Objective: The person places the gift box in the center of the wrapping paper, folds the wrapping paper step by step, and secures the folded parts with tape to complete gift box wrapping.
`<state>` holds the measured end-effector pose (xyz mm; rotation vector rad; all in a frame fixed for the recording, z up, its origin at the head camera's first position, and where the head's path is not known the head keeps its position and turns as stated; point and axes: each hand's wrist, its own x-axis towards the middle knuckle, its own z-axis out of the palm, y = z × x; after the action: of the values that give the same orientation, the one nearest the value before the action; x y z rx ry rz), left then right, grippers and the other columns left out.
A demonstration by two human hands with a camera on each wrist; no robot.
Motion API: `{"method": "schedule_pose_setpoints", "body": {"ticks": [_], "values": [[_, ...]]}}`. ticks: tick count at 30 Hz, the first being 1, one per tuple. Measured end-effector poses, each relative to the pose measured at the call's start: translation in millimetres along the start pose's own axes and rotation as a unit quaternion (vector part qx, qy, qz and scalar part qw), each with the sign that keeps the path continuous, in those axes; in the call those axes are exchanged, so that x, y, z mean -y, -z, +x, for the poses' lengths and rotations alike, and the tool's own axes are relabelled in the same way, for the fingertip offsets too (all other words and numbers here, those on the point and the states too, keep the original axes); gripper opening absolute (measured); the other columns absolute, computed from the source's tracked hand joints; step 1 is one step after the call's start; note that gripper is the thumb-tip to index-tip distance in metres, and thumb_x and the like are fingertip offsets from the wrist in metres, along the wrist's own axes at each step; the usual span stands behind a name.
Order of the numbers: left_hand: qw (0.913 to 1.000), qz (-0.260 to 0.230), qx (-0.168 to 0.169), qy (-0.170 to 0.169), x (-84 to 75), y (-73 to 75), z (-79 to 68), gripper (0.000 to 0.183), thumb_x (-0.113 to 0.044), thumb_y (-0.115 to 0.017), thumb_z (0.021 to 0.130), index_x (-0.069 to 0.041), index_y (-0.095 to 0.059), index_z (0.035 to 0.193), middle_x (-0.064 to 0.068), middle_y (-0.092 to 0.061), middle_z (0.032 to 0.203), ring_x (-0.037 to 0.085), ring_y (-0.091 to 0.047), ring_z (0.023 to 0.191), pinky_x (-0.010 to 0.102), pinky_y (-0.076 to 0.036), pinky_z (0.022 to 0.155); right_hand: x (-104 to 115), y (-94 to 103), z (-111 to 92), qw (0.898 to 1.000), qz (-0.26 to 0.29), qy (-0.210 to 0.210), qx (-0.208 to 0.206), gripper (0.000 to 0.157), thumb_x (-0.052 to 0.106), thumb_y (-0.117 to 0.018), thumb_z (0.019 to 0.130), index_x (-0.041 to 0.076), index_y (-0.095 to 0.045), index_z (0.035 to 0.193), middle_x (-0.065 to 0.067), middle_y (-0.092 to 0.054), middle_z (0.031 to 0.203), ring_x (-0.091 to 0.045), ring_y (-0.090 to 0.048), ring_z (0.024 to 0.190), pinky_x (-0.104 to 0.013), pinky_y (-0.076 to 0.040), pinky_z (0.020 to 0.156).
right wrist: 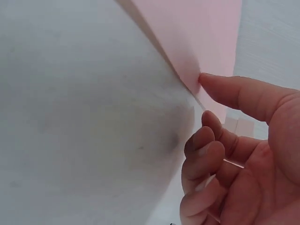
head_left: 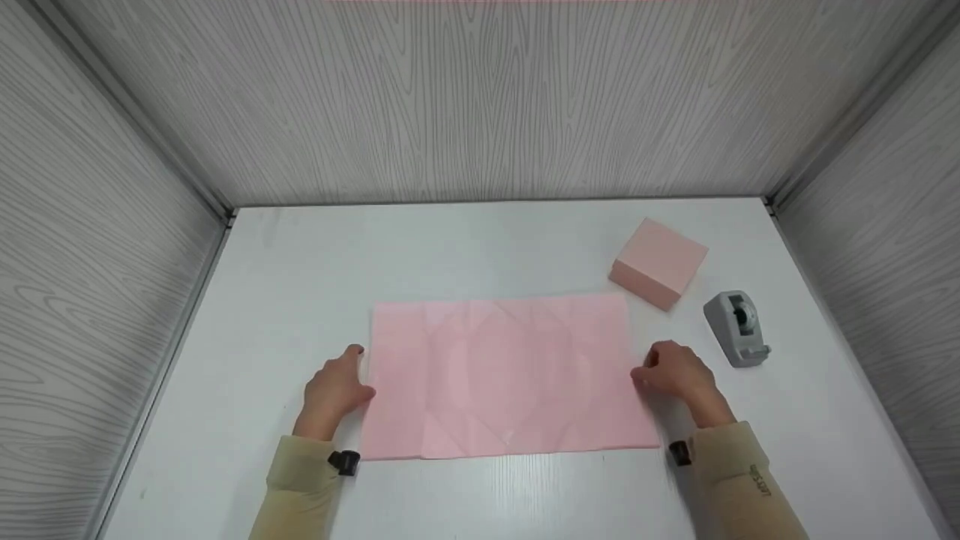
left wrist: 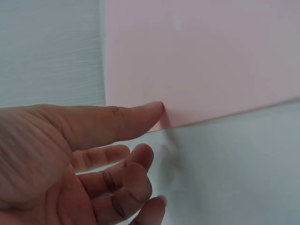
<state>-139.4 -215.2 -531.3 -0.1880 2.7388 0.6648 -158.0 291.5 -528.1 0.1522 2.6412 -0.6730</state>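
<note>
A pink sheet of paper with several crease lines lies on the white table in the head view. My left hand is at its left edge, the thumb touching the paper's margin and the fingers loosely bent beside it. In the left wrist view that thumb rests on the pink surface near the edge. At the opposite edge is my right hand, with its thumb on the paper. The other fingers of this hand are bent just outside the edge, with a gap to the thumb.
A pink box sits behind the paper's far right corner. To the right of it stands a grey tape dispenser. Wood-grained panels wall in the white table at the back and both sides.
</note>
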Motion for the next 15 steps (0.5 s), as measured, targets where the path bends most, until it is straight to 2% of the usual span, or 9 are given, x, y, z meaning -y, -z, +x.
{"method": "schedule_pose_setpoints", "body": {"ticks": [4, 7, 11, 15], "values": [[0.9991, -0.014, -0.031, -0.024, -1.2, 0.8, 0.6, 0.058, -0.016, -0.064, 0.092, 0.003, -0.042, 0.143, 0.025, -0.064, 0.111, 0.037, -0.064, 0.091, 0.053, -0.051, 0.075, -3.7, 5.1, 3.0, 0.998, 0.042, 0.009, -0.054, 0.029, 0.032, -0.064, 0.094, 0.004, -0.057, 0.096, -0.01, -0.057, 0.085, -0.024, -0.053, 0.075, -0.036, -0.043, 0.062], [0.9958, -0.032, -0.063, -0.059, -6.6, 1.1, 0.5, 0.046, -0.018, -0.055, 0.1, 0.002, -0.046, 0.14, 0.02, -0.062, 0.107, 0.034, -0.063, 0.093, 0.051, -0.051, 0.077, -6.6, 9.2, 5.6, 0.989, 0.086, 0.02, -0.117, 0.033, 0.031, -0.062, 0.096, 0.0, -0.055, 0.108, -0.013, -0.055, 0.091, -0.025, -0.052, 0.077, -0.036, -0.043, 0.063], [0.9892, -0.06, -0.094, -0.096, -19.4, 1.4, -2.0, 0.043, -0.025, -0.049, 0.104, 0.0, -0.048, 0.139, 0.023, -0.055, 0.128, 0.039, -0.056, 0.116, 0.054, -0.046, 0.092, -7.6, 14.5, 12.2, 0.969, 0.168, 0.019, -0.183, 0.049, 0.03, -0.059, 0.098, -0.006, -0.044, 0.128, -0.016, -0.052, 0.1, -0.026, -0.052, 0.084, -0.033, -0.044, 0.066], [0.9812, -0.098, -0.112, -0.123, -36.0, 2.0, -5.5, 0.05, -0.034, -0.052, 0.102, -0.003, -0.048, 0.141, 0.022, -0.046, 0.141, 0.04, -0.047, 0.129, 0.055, -0.039, 0.102, -6.4, 20.8, 22.3, 0.943, 0.246, -0.01, -0.224, 0.058, 0.029, -0.056, 0.099, -0.006, -0.033, 0.14, -0.015, -0.048, 0.107, -0.022, -0.05, 0.089, -0.029, -0.043, 0.067]]}}
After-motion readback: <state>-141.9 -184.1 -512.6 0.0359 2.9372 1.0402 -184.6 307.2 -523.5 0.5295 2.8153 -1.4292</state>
